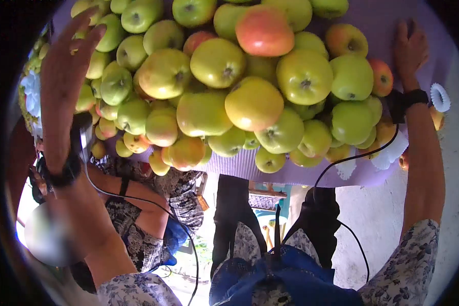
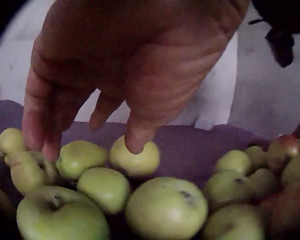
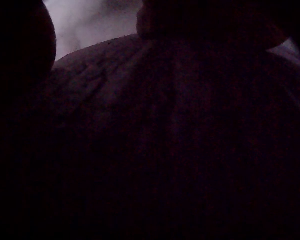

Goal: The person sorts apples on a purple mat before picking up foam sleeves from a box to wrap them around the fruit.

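Green and yellow apples (image 1: 218, 63), some blushed red, lie heaped on a purple cloth (image 1: 311, 173). My left hand (image 1: 69, 76) is over the heap's left side, fingers spread and loosely bent, holding nothing. In the left wrist view, that hand (image 2: 120, 65) hangs above the fruit, its thumb tip overlapping a yellow apple (image 2: 140, 162). My right hand (image 1: 412, 51), fingers curled, grips the cloth beyond the heap's right side. Folds in the dark cloth (image 3: 115, 85) fan out from that hand in the right wrist view. Its fingertips are hidden.
A red apple (image 1: 380, 77) lies at the heap's right edge, near my right wrist. A white scalloped ring (image 1: 440, 98) is beside that forearm. Black cables (image 1: 158, 204) hang from both wrists. Another person's patterned clothing (image 1: 132, 234) shows below the table at left.
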Demonstrator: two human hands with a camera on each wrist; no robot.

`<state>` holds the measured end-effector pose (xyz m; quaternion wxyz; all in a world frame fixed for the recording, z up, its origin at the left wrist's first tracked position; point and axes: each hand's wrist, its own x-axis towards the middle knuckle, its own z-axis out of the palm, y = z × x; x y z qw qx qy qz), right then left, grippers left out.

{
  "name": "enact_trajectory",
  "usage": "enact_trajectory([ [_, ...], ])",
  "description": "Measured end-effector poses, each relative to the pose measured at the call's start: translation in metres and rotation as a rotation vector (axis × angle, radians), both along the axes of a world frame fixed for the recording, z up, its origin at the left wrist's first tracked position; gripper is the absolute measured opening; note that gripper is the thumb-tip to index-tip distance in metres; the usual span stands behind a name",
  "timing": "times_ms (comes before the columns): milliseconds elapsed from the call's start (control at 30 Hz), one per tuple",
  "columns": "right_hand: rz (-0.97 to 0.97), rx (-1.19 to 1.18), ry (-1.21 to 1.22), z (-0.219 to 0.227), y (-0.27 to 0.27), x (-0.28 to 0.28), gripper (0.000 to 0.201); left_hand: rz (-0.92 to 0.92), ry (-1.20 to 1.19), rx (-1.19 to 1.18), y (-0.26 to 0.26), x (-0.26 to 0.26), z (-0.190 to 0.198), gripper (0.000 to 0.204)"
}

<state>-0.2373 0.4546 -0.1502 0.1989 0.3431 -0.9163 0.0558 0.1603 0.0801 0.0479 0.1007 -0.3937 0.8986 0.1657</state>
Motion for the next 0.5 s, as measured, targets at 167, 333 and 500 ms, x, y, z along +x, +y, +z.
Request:
enact_trajectory([
  [167, 0.105, 0.481, 0.286, -0.006, 0.006, -0.019, 0.058, 0.091, 0.144, -0.054, 0.110, 0.028, 0.047, 0.032],
  [333, -0.028, -0.008, -0.005, 0.000, -0.003, -0.009, 0.060, -0.071, 0.302, -0.021, 0.182, 0.056, 0.057, 0.019],
  [500, -0.035, 0.033, -0.106, -0.002, -0.002, -0.017, 0.062, 0.021, 0.446, 0.275, 0.250, 0.092, 0.045, 0.025],
])
